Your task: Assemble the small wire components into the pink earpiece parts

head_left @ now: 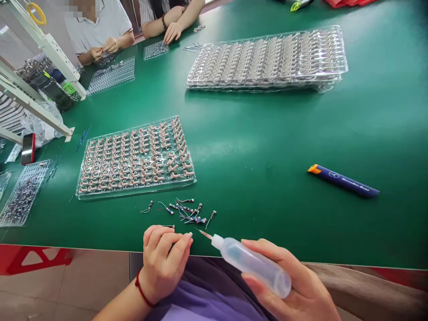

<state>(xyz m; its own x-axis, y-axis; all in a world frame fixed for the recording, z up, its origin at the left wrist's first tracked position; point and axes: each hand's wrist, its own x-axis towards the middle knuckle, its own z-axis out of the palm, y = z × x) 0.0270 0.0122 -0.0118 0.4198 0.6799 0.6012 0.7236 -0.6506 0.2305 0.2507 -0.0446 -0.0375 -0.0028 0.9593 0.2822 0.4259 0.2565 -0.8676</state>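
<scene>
Gripping one translucent, needle-tipped bottle (256,266) over the near edge of the surface (254,133), right grip (294,276) wrapped around it. Left grip (165,254) pinched tight on one small white-ended part (190,234); one filled tray (133,191), roughly ten overlapping wired pieces (187,208) beyond.

On the green tabletop (254,147) I see wired components (201,220) and a loaded tray (137,190) beyond the left hand (163,261), a blue tool (344,180) beyond the right hand (297,283).

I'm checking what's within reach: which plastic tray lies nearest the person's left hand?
The tray of pinkish parts, just beyond the loose wired pieces; every other one lies farther from the left hand.
</scene>
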